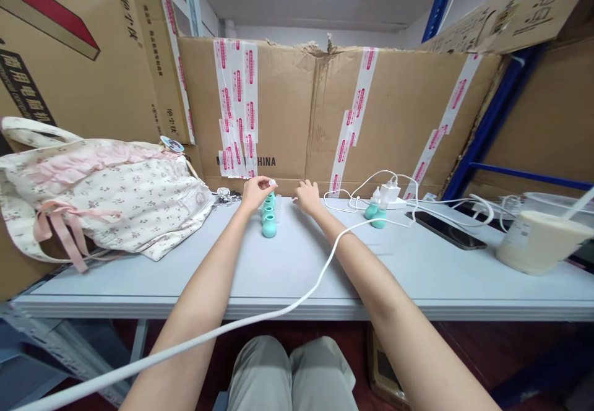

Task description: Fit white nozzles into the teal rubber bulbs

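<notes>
Nearest the viewer, the person's knees (292, 374) sit below the bench (278, 278), and a white cable (320, 280) crosses in front of its edge. On the bench, a row of teal bottles (268, 228) extends away from the person, the nearer ones upright with open mouths. A clear item (278, 209) stands just right of the row; its form is too indistinct to confirm.

The left grip (255, 192) is at the far end of the row, just left of and above it, thumb and fingers pinching a small white piece (272, 182). Contact between that piece and the bottle below cannot be determined. The right grip (306, 197) is released, fingers parted, to the right of the row and apart from it.

Further right are two nozzle-topped bottles (379, 220), a white charger (392, 194) and a dark phone (448, 230). A floral bag (120, 194) occupies the left. Taped cardboard (288, 108) stands behind.
</notes>
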### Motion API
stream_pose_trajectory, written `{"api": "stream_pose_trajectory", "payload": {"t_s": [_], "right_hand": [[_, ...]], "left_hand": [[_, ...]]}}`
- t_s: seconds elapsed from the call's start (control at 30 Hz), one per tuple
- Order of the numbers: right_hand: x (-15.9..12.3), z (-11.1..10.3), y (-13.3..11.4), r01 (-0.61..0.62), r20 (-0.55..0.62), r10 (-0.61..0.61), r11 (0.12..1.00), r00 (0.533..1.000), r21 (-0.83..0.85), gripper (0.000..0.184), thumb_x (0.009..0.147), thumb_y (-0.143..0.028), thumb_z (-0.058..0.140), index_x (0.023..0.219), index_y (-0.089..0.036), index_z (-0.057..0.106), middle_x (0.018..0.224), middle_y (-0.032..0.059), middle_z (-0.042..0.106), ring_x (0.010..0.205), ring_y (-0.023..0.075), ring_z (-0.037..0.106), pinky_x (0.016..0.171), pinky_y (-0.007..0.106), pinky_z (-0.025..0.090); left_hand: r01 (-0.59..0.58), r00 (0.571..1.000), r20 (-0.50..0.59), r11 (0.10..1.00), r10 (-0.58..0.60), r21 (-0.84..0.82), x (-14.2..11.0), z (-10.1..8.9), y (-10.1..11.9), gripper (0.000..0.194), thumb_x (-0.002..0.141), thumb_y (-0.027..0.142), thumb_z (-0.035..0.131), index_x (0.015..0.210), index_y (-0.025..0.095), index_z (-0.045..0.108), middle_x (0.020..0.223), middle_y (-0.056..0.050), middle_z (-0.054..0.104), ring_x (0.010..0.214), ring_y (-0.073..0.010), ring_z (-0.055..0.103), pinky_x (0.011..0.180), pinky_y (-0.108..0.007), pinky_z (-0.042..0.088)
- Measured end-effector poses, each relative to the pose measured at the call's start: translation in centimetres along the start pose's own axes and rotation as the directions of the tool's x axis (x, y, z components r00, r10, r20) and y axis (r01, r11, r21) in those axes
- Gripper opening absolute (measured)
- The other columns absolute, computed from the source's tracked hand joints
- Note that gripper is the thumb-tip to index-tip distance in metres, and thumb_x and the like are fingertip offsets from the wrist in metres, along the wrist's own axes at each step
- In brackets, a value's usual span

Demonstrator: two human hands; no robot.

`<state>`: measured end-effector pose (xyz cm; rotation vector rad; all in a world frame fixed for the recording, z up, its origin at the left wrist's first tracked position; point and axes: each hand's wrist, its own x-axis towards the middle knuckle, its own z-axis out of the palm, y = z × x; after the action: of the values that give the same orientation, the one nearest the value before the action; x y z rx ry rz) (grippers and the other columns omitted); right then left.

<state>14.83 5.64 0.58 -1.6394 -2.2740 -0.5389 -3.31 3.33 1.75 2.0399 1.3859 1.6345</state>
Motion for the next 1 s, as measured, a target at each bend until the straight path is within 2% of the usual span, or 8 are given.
{"api": "stream_pose_trajectory", "payload": {"t_s": [0.17, 0.53, 0.63, 0.73, 0.8, 0.87, 0.93, 1.0], "right_hand": [[0.6, 1.0, -0.9, 0.045, 0.02, -0.043, 0.993, 0.999, -0.106, 0.027, 0.083, -0.014, 0.048, 0.093, -0.017, 0.072, 0.108, 0.0161, 0.062, 0.107, 0.0271, 0.047, 0.091, 0.041, 0.029], [0.6, 1.8, -1.5, 0.091, 0.079, -0.08, 0.986, 0.994, -0.14, 0.027, 0.08, -0.011, 0.049, 0.092, -0.016, 0.072, 0.11, 0.0157, 0.063, 0.108, 0.0271, 0.047, 0.093, 0.041, 0.027], [0.4, 1.4, -1.4, 0.101, 0.033, -0.098, 0.991, 0.995, -0.084, 0.023, 0.081, -0.012, 0.05, 0.087, -0.016, 0.072, 0.107, 0.0151, 0.065, 0.107, 0.0265, 0.049, 0.093, 0.041, 0.027], [0.2, 0.2, -1.2, 0.039, -0.053, -0.033, 0.991, 0.998, 0.13, 0.016, 0.081, -0.023, 0.056, 0.084, -0.019, 0.072, 0.097, 0.0105, 0.069, 0.102, 0.0254, 0.055, 0.092, 0.042, 0.031], [0.1, -0.9, -0.8, -0.016, -0.101, 0.061, 0.92, 0.993, 0.391, 0.015, 0.08, -0.03, 0.059, 0.084, -0.021, 0.07, 0.09, 0.0059, 0.071, 0.092, 0.0218, 0.06, 0.086, 0.037, 0.037], [-0.2, -1.9, -0.3, -0.021, -0.136, 0.142, 0.763, 0.98, 0.646, 0.016, 0.077, -0.034, 0.061, 0.083, -0.021, 0.069, 0.085, 0.0029, 0.072, 0.082, 0.0175, 0.063, 0.079, 0.031, 0.042], [-0.7, -2.6, 0.1, 0.029, -0.184, 0.197, 0.602, 0.963, 0.798, 0.017, 0.074, -0.036, 0.064, 0.081, -0.02, 0.067, 0.082, 0.002, 0.071, 0.078, 0.0157, 0.063, 0.074, 0.027, 0.044], [-1.4, -3.1, 0.5, 0.09, -0.225, 0.228, 0.487, 0.947, 0.869, 0.02, 0.071, -0.038, 0.066, 0.078, -0.019, 0.065, 0.08, 0.0021, 0.07, 0.077, 0.0156, 0.063, 0.073, 0.027, 0.045]], "left_hand": [[0.01, 1.0, 0.009, 1.0, -0.01, 0.014, 0.1, -0.1, -1.0, 0.025, 0.067, 0.037, 0.064, 0.078, 0.015, 0.07, 0.067, -0.002, 0.064, 0.064, -0.0131, 0.054, 0.064, -0.025, 0.041], [0.028, 1.0, -0.007, 0.998, -0.028, 0.055, 0.2, -0.1, -1.5, 0.026, 0.068, 0.037, 0.063, 0.082, 0.015, 0.071, 0.071, -0.003, 0.066, 0.066, -0.0137, 0.055, 0.065, -0.025, 0.041], [0.024, 1.0, -0.009, 0.998, -0.024, 0.06, 0.2, -0.1, -1.4, 0.025, 0.069, 0.036, 0.063, 0.081, 0.015, 0.071, 0.071, -0.003, 0.066, 0.065, -0.0134, 0.055, 0.065, -0.025, 0.042], [0.006, 1.0, 0.001, 0.999, -0.006, 0.049, 0.2, -0.1, -0.9, 0.024, 0.069, 0.034, 0.064, 0.081, 0.015, 0.07, 0.073, -0.004, 0.066, 0.067, -0.0137, 0.056, 0.068, -0.026, 0.044], [-0.031, 0.999, 0.022, 0.999, 0.03, 0.031, 0.2, 0.0, -0.4, 0.022, 0.069, 0.032, 0.065, 0.081, 0.015, 0.07, 0.078, -0.005, 0.068, 0.071, -0.0146, 0.059, 0.071, -0.027, 0.046], [-0.079, 0.995, 0.064, 0.997, 0.079, 0.006, 0.1, 0.2, 0.3, 0.021, 0.069, 0.031, 0.065, 0.082, 0.015, 0.07, 0.085, -0.006, 0.069, 0.077, -0.016, 0.061, 0.075, -0.028, 0.047], [-0.116, 0.987, 0.11, 0.993, 0.117, -0.019, -0.2, 0.4, 1.0, 0.02, 0.068, 0.029, 0.067, 0.082, 0.016, 0.071, 0.087, -0.006, 0.07, 0.081, -0.0173, 0.063, 0.077, -0.028, 0.047], [-0.123, 0.98, 0.151, 0.992, 0.127, -0.036, -0.5, 0.7, 1.5, 0.018, 0.066, 0.025, 0.068, 0.08, 0.015, 0.071, 0.084, -0.006, 0.071, 0.079, -0.0174, 0.063, 0.077, -0.027, 0.048]]}}
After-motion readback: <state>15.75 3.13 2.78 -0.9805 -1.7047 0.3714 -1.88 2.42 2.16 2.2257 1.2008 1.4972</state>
